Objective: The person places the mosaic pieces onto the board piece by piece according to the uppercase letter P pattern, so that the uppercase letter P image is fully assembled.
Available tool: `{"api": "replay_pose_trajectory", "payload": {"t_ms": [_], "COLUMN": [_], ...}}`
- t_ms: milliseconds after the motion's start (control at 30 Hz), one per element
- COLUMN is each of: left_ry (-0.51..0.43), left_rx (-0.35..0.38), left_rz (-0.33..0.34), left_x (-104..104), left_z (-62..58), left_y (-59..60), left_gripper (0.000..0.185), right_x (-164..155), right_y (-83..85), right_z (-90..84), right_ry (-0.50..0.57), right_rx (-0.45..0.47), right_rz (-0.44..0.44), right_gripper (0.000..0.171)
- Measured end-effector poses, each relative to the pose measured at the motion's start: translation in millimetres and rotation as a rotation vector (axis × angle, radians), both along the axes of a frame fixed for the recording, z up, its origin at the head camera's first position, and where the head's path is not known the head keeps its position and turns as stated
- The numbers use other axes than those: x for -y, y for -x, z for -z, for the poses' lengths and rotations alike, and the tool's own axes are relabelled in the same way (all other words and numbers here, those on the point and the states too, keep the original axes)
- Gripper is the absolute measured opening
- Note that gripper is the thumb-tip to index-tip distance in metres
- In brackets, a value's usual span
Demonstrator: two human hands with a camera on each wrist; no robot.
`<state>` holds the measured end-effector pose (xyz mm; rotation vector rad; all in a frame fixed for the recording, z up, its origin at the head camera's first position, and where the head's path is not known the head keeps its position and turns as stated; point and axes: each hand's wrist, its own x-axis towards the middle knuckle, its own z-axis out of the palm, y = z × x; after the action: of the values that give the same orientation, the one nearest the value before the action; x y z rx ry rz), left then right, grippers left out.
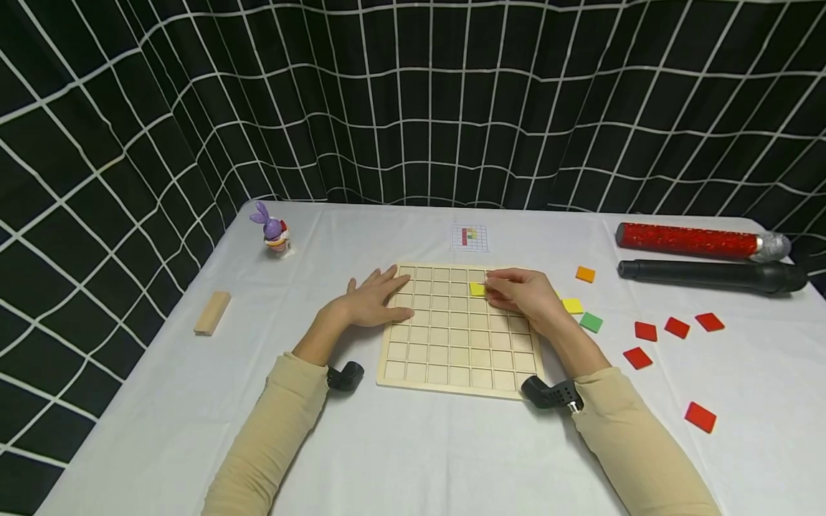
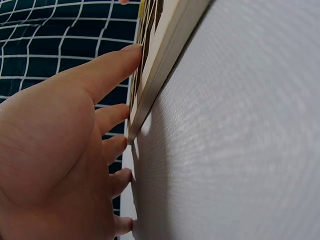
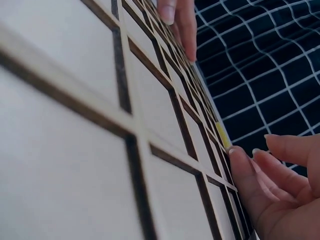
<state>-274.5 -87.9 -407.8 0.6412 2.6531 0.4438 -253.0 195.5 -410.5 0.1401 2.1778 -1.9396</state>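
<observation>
Wood block point(image 1: 212, 312): lies alone on the desk point(image 1: 400, 451) at far left, well apart from everything else.
Toy figure point(image 1: 276, 231): small, purple ears, near the desk's back left corner; details too small to read.
My left hand point(image 1: 371, 299): flat, fingers straight and spread, pressing on the left edge of the grid board point(image 1: 452, 358). Holds nothing. In the left wrist view my fingertips point(image 2: 131, 54) touch the board's rim point(image 2: 165, 55); most of the board is cut off there.
Grid board: pale wood, square cells, lying flat at the desk's centre. Its upper right cells are hidden under my right hand.
Pattern card point(image 1: 469, 237): just behind the board; a few coloured squares on it, layout too small to make out.
Yellow tile point(image 1: 477, 289): on the board in the second row from the back, right of centre. In the right wrist view only a thin yellow sliver point(image 3: 222, 135) shows.
My right hand point(image 1: 524, 295): fingers curled, tips touching the yellow tile's right edge. I cannot tell whether I pinch it or only push it.
Loose tiles: orange point(image 1: 585, 274), yellow point(image 1: 572, 305), green point(image 1: 591, 322) just right of the board; the yellow one partly hidden by my hand. Five red tiles point(image 1: 645, 331) scattered farther right.
Tubes: one red glittery point(image 1: 687, 241), one black point(image 1: 703, 274), at the back right, ends partly cut off.
</observation>
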Motion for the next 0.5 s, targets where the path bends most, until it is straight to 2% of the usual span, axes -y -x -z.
{"api": "replay_pose_trajectory", "payload": {"t_ms": [300,500], "left_ry": [-0.007,-0.005], "left_rx": [0.003,-0.004], "left_rz": [0.008,0.007], "left_x": [0.2,0.4], "left_z": [0.3,1.1], "left_y": [-0.5,-0.1], "left_gripper": [0.075,0.075], "right_x": [-2.2,-5.5], "right_y": [0.5,1.8], "right_z": [1.6,2.5], "right_ry": [0.019,0.099], "right_rx": [0.0,0.027], "right_rz": [-0.014,-0.029], "right_gripper": [0.041,0.044]}}
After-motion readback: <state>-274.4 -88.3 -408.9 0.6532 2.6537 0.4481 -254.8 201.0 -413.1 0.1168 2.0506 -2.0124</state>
